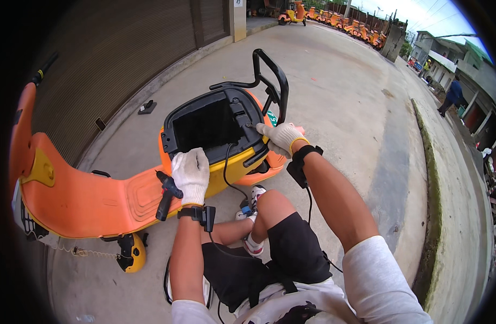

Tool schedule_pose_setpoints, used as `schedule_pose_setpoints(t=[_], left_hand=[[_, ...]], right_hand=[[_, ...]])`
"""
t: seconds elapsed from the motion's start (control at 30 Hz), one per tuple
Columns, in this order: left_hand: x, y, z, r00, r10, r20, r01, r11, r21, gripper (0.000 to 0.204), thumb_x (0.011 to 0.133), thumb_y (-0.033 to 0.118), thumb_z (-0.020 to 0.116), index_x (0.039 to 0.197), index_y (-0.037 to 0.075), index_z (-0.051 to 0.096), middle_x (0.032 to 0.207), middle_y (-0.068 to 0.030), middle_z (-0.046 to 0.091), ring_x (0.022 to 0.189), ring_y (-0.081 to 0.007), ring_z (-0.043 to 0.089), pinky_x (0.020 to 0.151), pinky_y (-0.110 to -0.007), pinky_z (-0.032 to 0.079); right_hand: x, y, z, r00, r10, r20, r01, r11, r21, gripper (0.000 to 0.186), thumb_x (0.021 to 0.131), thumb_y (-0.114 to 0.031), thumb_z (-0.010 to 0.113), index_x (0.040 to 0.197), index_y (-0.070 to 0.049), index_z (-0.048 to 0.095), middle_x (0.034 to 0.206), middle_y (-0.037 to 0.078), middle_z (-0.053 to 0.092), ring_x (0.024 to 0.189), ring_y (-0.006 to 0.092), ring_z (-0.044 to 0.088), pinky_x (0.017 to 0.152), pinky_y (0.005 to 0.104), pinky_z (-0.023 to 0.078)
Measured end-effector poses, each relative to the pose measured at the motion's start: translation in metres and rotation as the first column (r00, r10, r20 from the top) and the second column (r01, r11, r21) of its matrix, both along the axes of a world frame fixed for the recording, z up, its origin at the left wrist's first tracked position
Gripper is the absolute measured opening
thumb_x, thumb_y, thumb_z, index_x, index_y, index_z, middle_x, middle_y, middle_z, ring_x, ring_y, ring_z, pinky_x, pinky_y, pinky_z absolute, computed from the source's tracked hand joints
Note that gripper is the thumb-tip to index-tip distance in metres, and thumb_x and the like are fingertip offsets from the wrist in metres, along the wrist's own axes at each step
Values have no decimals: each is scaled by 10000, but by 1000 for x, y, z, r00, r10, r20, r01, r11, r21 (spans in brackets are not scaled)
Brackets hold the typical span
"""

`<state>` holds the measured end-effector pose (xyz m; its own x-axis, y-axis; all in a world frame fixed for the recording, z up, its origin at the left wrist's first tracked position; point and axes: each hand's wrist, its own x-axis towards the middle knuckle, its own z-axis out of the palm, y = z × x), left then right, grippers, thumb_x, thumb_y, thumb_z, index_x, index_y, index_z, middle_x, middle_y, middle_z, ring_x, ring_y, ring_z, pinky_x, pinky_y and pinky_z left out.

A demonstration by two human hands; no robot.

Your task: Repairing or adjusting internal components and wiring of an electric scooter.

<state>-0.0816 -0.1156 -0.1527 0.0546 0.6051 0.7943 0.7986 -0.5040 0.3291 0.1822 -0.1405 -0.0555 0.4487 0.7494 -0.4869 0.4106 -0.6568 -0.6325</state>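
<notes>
An orange-and-yellow electric scooter (126, 197) stands before me, its black compartment (182, 101) under the seat area uncovered. My left hand (191, 175), in a white knit glove, rests at the compartment's near-left rim with its fingers curled together. My right hand (281, 137), gloved alike, has its fingers closed at the rear-right corner, near the foot of the black rear rack (283, 86). What either hand pinches is hidden. A black cable (225, 167) hangs out over the near side to a blue-ended plug (245, 208). Beside my left hand, a cordless drill (167, 195) lies on the scooter's footboard.
A yellow-and-black helmet-like piece (132, 252) hangs low by a coiled cord. Behind the scooter is a shutter (124, 48); a small black object (147, 107) lies on the concrete. A raised kerb (431, 200) runs at right. Parked scooters (334, 20) and a walking person (452, 96) are far off.
</notes>
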Motion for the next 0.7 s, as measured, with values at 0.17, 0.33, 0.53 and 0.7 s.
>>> schedule_pose_setpoints(t=[0.17,0.33,0.53,0.7], left_hand=[[4,2,0,999,-34,34,34,999,-8,217,946,226,613,870,65,737,822,-144,701,846,-360,642,910,-458,491],[-4,-2,0,1000,-18,11,18,999,-30,214,946,217,614,844,60,718,804,-143,699,832,-369,640,907,-461,490],[-5,-4,-1,1000,-25,-19,24,998,-62,181,935,208,620,863,81,728,797,-130,690,868,-363,635,875,-466,489],[-3,-2,2,1000,-2,-2,3,1000,17,204,912,252,672,811,77,700,778,-116,687,833,-340,642,947,-464,469]], right_hand=[[3,6,-16,992,91,91,-95,995,34,615,963,-616,578,811,-27,664,662,101,632,549,224,649,536,364,515],[-9,-27,-11,962,120,-244,-70,976,204,444,1040,-441,531,756,-101,546,560,17,483,398,161,416,381,360,295],[0,-33,-35,906,83,-416,12,976,220,534,1046,-525,538,663,-155,498,545,15,498,418,156,454,400,321,341],[-4,-29,-42,832,-17,-555,136,975,174,465,992,-508,598,668,-204,458,553,-40,451,407,110,369,406,284,302]])
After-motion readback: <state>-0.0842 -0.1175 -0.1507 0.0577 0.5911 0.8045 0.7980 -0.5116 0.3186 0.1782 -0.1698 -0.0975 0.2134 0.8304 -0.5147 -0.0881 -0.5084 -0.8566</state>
